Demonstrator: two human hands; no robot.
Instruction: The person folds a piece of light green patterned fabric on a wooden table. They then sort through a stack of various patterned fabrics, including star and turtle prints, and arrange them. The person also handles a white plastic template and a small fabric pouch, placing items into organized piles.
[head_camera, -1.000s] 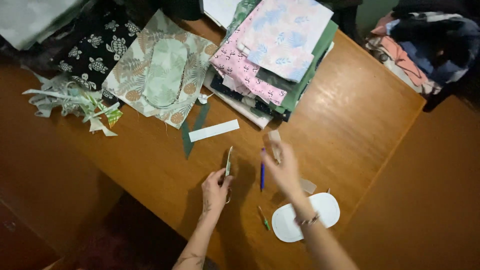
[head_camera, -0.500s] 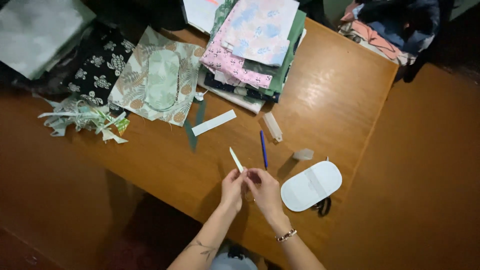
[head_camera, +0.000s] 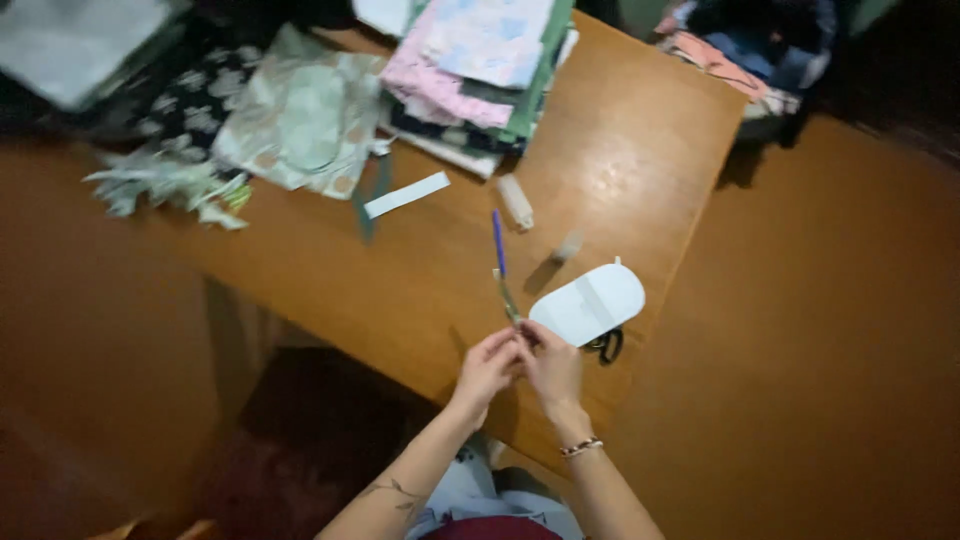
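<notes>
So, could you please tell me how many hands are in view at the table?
2: the left hand and right hand meet at the table's near edge, pinching a thin strip beside the white oval cutout.

Wooden table, orange-brown floor

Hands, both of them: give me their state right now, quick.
Left hand: closed, pinching the thin strip.
Right hand: closed on the same strip.

1. White paper strip, a plain narrow rectangle like a label, lies flat on the table just below the patterned cloth.
2. No packages, signs or screens visible.
</notes>
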